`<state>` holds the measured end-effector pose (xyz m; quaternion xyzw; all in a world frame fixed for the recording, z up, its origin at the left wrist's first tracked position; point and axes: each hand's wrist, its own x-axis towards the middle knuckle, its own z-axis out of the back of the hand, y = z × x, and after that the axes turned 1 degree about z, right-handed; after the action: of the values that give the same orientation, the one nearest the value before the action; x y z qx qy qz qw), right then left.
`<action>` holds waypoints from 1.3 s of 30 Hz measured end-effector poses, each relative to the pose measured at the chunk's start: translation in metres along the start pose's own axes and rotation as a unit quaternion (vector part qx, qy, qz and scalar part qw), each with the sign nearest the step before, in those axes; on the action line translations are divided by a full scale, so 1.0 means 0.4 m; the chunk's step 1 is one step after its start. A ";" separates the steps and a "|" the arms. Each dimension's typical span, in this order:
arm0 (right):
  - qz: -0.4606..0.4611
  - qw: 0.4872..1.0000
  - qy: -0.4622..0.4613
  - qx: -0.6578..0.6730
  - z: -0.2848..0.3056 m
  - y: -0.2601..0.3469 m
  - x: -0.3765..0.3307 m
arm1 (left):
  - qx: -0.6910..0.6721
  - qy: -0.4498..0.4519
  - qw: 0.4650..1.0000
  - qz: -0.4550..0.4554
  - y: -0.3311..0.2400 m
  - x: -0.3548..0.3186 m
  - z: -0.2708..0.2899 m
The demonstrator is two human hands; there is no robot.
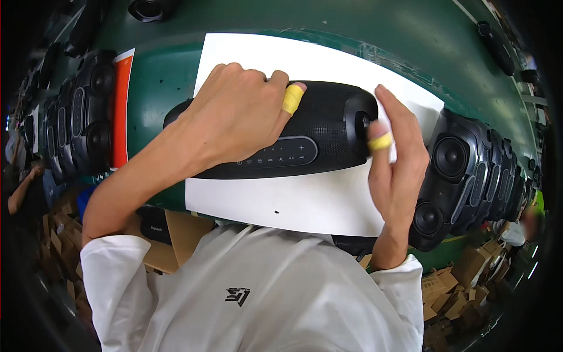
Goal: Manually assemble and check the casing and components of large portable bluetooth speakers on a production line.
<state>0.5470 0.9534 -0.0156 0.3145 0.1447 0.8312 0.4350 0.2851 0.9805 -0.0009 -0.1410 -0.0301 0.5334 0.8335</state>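
Note:
A black portable speaker (328,117) lies lengthwise on a white sheet (246,199). Its button panel (281,154) faces me, partly covered by my arm. Over the speaker's left half goes my left hand (243,105), its fingers bent down behind the far side and the yellow-taped thumb resting on top; the fingertips are hidden. At the speaker's round right end (359,126) is my right hand (399,146), thumb and fingers apart. Yellow tape wraps that thumb too, and its tip is close to the end; whether it touches cannot be told.
More black speakers stand in rows at the left (88,111) and at the right (454,170) of the green bench (158,76). An orange-edged board (121,111) borders the left row. Cardboard boxes (463,276) lie below on the right, and another person's arm (22,190) shows far left.

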 end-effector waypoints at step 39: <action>-0.028 0.997 -0.066 0.031 -0.006 0.004 -0.029 | 0.030 -0.167 0.982 0.079 0.025 -0.091 -0.023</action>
<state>0.5492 0.9430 -0.0212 0.3779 0.1502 0.7912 0.4568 0.2625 0.9500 -0.0088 -0.0267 -0.1420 0.6145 0.7756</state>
